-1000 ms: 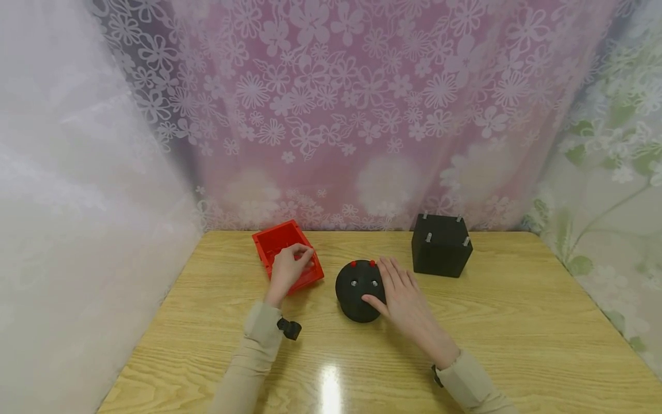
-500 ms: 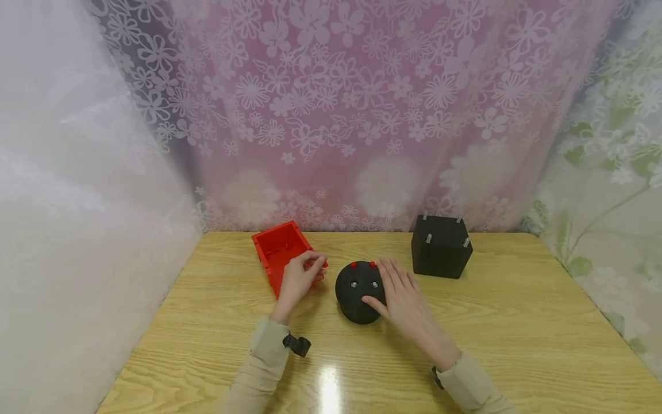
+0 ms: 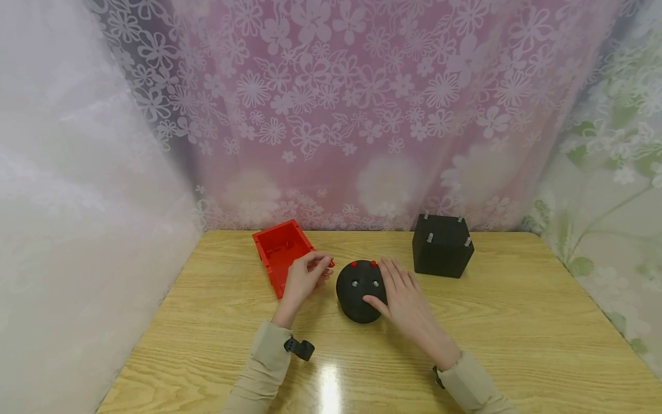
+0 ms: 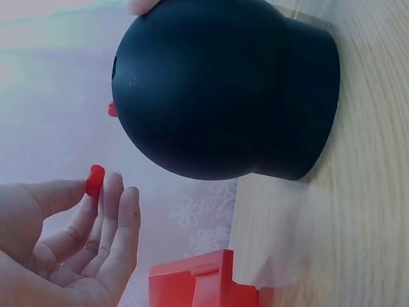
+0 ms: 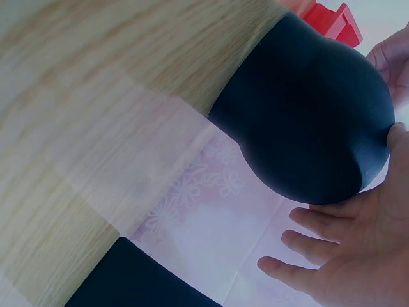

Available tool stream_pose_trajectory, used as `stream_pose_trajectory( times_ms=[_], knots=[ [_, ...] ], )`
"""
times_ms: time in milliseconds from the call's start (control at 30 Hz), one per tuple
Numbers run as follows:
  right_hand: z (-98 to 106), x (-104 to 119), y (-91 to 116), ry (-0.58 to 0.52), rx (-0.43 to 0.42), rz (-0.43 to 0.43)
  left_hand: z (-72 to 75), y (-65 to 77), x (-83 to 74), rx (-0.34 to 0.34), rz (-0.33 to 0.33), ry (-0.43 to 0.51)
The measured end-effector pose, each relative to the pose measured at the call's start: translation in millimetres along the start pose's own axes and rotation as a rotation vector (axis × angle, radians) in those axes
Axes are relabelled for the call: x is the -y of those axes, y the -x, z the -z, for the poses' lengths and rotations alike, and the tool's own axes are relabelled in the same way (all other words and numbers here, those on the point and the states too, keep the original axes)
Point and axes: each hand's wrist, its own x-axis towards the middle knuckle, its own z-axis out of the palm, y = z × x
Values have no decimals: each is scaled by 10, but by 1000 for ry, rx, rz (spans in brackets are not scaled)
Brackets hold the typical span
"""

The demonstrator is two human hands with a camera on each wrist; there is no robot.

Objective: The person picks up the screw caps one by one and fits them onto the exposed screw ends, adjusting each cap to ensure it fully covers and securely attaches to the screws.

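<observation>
My left hand [image 3: 305, 279] pinches a small red peg [image 4: 94, 181] with rounded ends between thumb and forefinger. It is in the air, left of a black ball-shaped piece on a narrower base [image 3: 358, 305] and apart from it. Two red pegs [image 3: 354, 264] stand along the ball's far top edge, with two clear or silvery pegs [image 3: 355, 283] nearer me. My right hand [image 3: 411, 310] rests on the ball's right side, thumb and forefinger touching it, the other fingers extended. A red open box [image 3: 281, 267] lies tilted just behind my left hand, with small red pieces inside.
A black block [image 3: 439, 253] with several clear pegs on its top stands at the back right of the wooden table [image 3: 517, 345]. A pink flowered curtain [image 3: 331, 115] hangs behind the table's far edge, with pale sheeting on both sides.
My left hand has come out of the red box and moved right toward the ball, the red peg now showing at its fingertips. The right hand and ball have stayed in place.
</observation>
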Motion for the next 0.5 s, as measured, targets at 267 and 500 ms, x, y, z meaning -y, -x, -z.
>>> stream_pose_trajectory(
  times_ms=[267, 500],
  knots=[
    [9, 1, 5, 0, 62, -26, 1, 37, -61, 1, 25, -15],
    [20, -6, 1, 7, 59, -23, -2, 46, -72, 24, 1, -20]
  ],
)
